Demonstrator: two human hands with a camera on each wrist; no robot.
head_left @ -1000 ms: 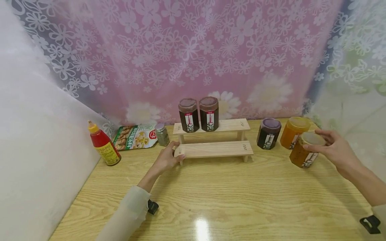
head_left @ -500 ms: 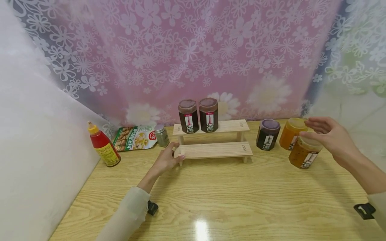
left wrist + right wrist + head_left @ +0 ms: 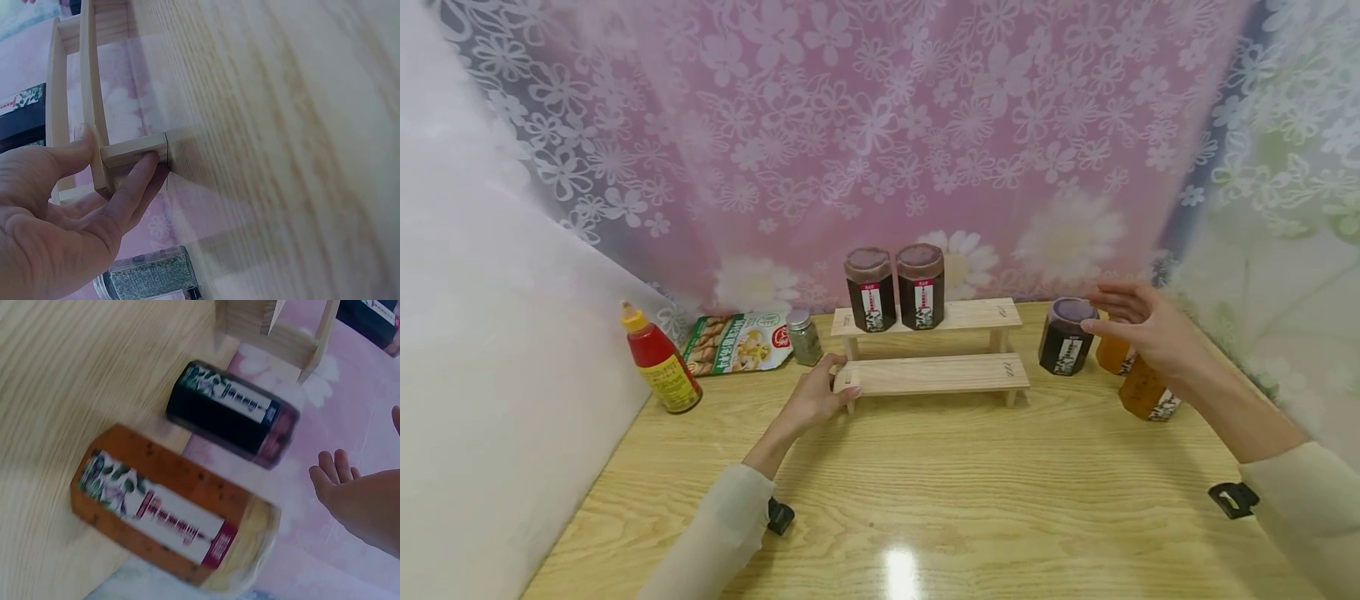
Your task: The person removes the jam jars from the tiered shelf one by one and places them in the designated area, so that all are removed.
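My left hand (image 3: 814, 393) grips the left end of the lower step of a two-step wooden rack (image 3: 932, 373). In the left wrist view its thumb lies on the step's edge and its fingers (image 3: 134, 187) reach round to the leg. My right hand (image 3: 1150, 329), fingers spread and holding nothing, is at lid height by a dark jam jar (image 3: 1063, 346) with a purple lid; the thumb overlaps the lid in the head view. Below the hand stand a yellow-orange jar (image 3: 1114, 354) and an amber jar (image 3: 156, 506) with dark specks, both partly hidden by it in the head view.
Two dark jars (image 3: 871, 300) stand on the rack's upper step. A small spice jar (image 3: 805, 340), a green food packet (image 3: 737, 342) and a red sauce bottle (image 3: 662, 362) stand or lie to the left. A flowered curtain (image 3: 887, 150) hangs behind the table.
My right hand has let go of the amber jar and moved left over the yellow-orange jar to the purple-lidded one. The left hand stays on the rack.
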